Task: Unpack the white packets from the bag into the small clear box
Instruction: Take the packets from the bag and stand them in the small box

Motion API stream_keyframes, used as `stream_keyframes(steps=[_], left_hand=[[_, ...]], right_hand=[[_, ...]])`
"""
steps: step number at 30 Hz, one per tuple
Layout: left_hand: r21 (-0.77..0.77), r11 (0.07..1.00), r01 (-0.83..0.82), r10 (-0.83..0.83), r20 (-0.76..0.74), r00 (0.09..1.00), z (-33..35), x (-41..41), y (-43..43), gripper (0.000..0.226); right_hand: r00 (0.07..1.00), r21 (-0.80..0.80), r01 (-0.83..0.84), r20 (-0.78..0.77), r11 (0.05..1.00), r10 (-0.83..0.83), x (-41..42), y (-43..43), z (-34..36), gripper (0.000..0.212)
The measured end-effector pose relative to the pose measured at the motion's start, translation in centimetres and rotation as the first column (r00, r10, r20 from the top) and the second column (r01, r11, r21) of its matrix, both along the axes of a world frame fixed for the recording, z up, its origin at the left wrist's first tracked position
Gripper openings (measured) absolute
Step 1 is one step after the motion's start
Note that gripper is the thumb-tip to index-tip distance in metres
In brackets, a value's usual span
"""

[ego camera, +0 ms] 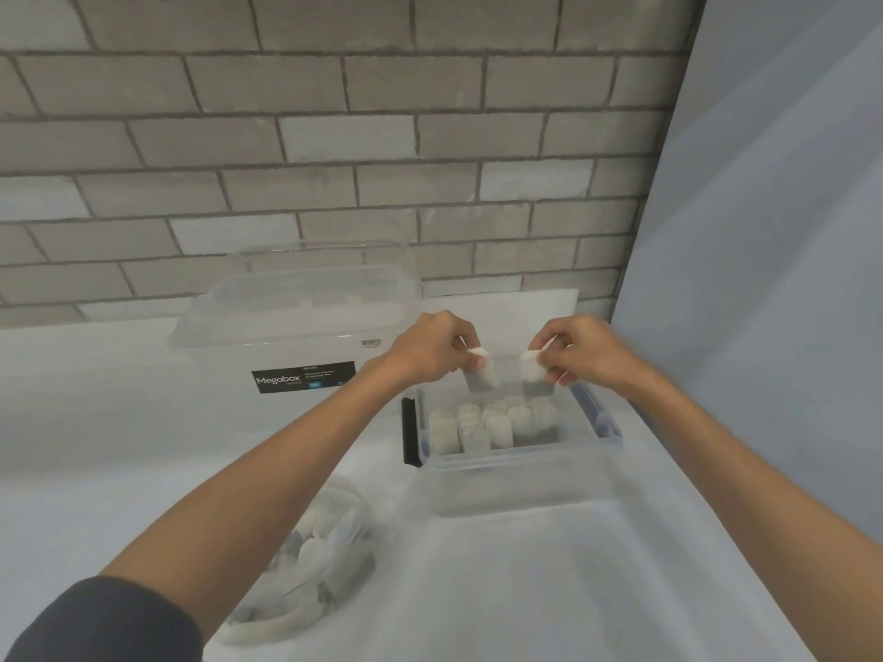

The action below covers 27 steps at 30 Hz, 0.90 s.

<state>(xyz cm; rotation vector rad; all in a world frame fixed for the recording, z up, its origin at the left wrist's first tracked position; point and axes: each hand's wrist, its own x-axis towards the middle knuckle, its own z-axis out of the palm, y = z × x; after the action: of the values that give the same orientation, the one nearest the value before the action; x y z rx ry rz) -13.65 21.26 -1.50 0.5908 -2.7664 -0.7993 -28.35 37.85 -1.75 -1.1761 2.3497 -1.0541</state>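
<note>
Pinching upright white packets [482, 375] over small clear box [521, 460]: left hand [430, 351], right hand [583, 351]

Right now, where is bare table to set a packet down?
Bare table lies left, between the large clear box and the bag, and before the small clear box. Crowded: above it, left hand and right hand hold packets.

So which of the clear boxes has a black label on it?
The large clear box at the back by the brick wall, labelled Megabox. The small clear box holding white packets shows none.
</note>
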Motion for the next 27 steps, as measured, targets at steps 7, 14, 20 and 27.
stream_keyframes(steps=[7, 14, 20, 27], left_hand=[[0.012, 0.995, 0.096, -0.097, 0.126, 0.987, -4.0, -4.4, 1.7, 0.015], [-0.004, 0.994, 0.113, -0.108, 0.271, 0.957, -7.3, -7.5, 2.7, 0.013], [-0.032, 0.993, 0.114, -0.093, 0.373, 0.923, -9.1, -9.3, 3.3, 0.018], [-0.233, 0.965, 0.121, -0.023, 0.384, 0.923, -10.0, -10.0, 3.5, 0.016]], right_hand=[[0.996, 0.086, -0.012, -0.082, 0.996, 0.019, -1.4, 0.7, -1.3, 0.018], [0.971, 0.189, -0.034, -0.225, 0.981, 0.076, -1.9, 0.0, -2.0, 0.020], [0.964, 0.220, -0.067, -0.239, 0.973, 0.121, -2.4, -0.2, -2.1, 0.022], [0.931, 0.339, -0.080, -0.310, 0.937, 0.192, -2.5, -0.4, -2.4, 0.020]])
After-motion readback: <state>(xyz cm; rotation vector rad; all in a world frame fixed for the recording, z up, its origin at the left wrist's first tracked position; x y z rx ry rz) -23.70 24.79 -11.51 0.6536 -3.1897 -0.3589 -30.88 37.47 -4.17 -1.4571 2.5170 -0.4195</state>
